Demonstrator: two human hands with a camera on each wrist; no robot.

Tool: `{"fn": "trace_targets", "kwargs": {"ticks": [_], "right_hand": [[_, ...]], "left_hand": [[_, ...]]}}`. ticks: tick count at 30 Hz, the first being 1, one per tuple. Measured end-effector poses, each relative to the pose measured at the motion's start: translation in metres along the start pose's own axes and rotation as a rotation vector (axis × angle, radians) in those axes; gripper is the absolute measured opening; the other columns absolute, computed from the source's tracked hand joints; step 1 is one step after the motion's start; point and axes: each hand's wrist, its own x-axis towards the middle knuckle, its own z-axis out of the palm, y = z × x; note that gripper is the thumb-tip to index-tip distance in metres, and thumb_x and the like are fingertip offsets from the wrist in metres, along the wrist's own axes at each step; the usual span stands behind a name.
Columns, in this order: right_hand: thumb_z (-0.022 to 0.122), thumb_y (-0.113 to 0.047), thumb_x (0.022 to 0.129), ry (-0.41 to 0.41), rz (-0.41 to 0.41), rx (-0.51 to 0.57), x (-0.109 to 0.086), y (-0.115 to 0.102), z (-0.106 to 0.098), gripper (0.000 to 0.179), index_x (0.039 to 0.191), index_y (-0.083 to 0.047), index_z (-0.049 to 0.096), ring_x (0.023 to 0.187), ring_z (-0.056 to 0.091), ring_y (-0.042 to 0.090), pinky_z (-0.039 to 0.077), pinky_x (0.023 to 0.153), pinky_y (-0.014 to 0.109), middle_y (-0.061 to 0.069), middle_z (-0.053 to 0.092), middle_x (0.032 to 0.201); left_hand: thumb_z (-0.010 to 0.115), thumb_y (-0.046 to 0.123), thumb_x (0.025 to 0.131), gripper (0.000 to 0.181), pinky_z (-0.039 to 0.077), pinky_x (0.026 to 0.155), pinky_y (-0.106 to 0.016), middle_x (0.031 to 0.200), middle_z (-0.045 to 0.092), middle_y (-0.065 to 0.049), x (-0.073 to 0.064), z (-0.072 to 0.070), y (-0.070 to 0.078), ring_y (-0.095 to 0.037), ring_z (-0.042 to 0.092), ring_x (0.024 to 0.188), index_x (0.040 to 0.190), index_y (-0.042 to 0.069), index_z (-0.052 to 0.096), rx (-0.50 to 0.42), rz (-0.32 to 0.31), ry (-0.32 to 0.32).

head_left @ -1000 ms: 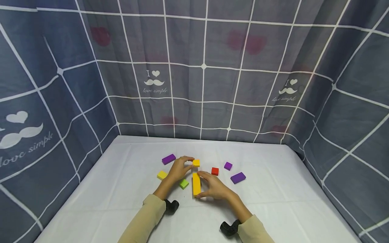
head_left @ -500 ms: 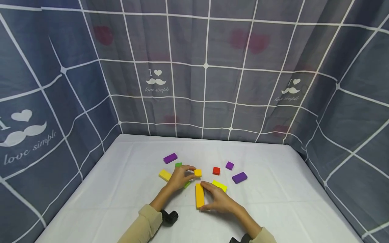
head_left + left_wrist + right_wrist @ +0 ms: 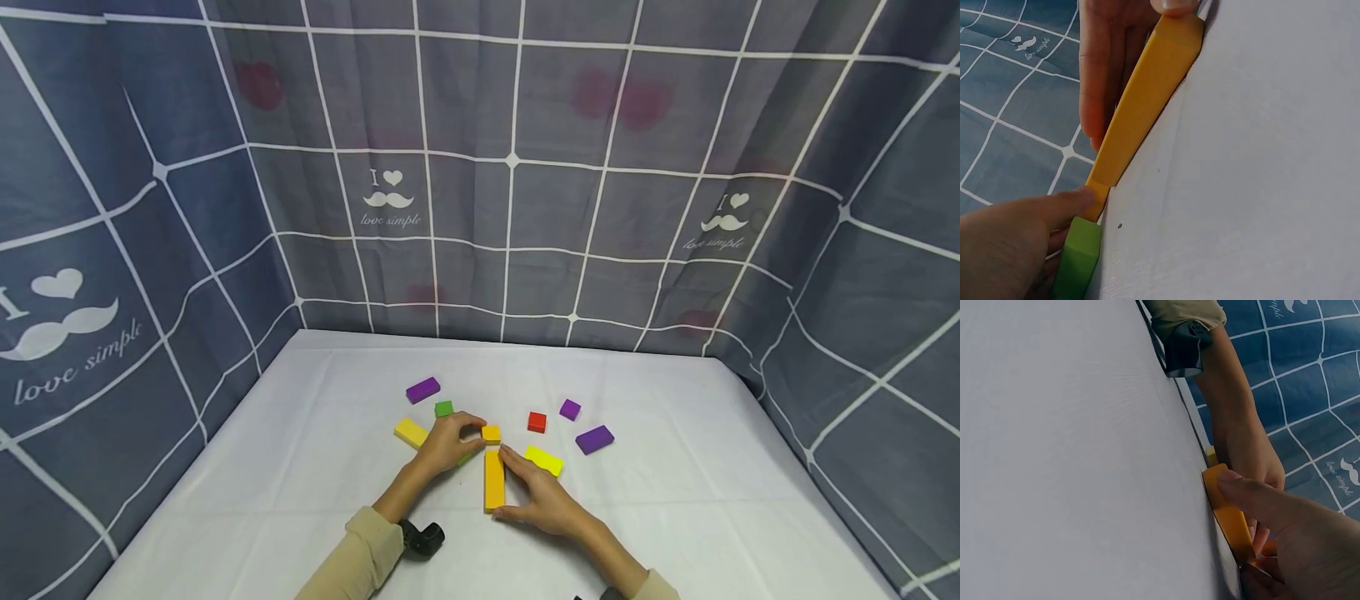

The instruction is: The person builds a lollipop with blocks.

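Note:
On the white tabletop, my left hand (image 3: 447, 444) pinches a small orange block (image 3: 491, 434) between thumb and fingers. My right hand (image 3: 551, 500) holds a long orange block (image 3: 494, 482) by its two ends, fingertips at the far end and thumb at the near end. The two blocks lie nearly in line, small one farther away. In the left wrist view the long block (image 3: 1147, 100) reaches right up to the small one (image 3: 1096, 199). A lime green block (image 3: 1077, 256) sits beside the left thumb, mostly hidden by that hand in the head view.
Left lie a yellow block (image 3: 411, 432), a green block (image 3: 443, 409) and a purple block (image 3: 423, 390). Right are a bright yellow block (image 3: 543, 461) beside my right hand, a red block (image 3: 537, 422) and two purple blocks (image 3: 595, 439). A grey checked curtain (image 3: 465, 200) surrounds the table.
Both hands have drawn the two orange blocks toward me, and the gap between the blocks has narrowed. The green and bright yellow blocks have come out from behind the hands.

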Motion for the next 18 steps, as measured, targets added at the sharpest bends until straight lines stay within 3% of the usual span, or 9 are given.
{"fn": "trace_targets", "kwargs": {"ticks": [7,13,18], "right_hand": [[0.072,-0.046,0.075,0.060,-0.046,0.003,-0.007,0.000,0.007,0.088,0.143,-0.006,0.033,0.134,0.028,0.019,0.027,0.106,0.043,0.002,0.027,0.149],[0.069,-0.040,0.080,0.131,-0.142,-0.072,-0.009,0.004,0.014,0.071,0.137,-0.005,0.044,0.130,0.036,0.024,0.033,0.102,0.047,0.004,0.036,0.145],[0.067,-0.039,0.083,0.146,-0.155,-0.101,-0.008,0.006,0.015,0.065,0.134,-0.004,0.047,0.128,0.038,0.026,0.035,0.100,0.047,0.005,0.039,0.143]], "left_hand": [[0.068,0.024,0.084,0.034,0.046,0.091,-0.034,0.108,0.065,-0.003,-0.002,0.002,-0.001,-0.017,0.058,0.103,0.113,0.007,0.065,-0.012,0.006,0.020],[0.066,0.027,0.086,0.032,0.047,0.089,-0.036,0.105,0.066,-0.002,-0.003,0.004,-0.002,-0.018,0.058,0.101,0.112,0.008,0.066,-0.044,-0.020,0.061],[0.066,0.028,0.086,0.031,0.045,0.090,-0.039,0.106,0.066,-0.001,-0.004,0.008,0.000,-0.020,0.056,0.104,0.111,0.010,0.067,-0.030,0.011,0.091]]}}
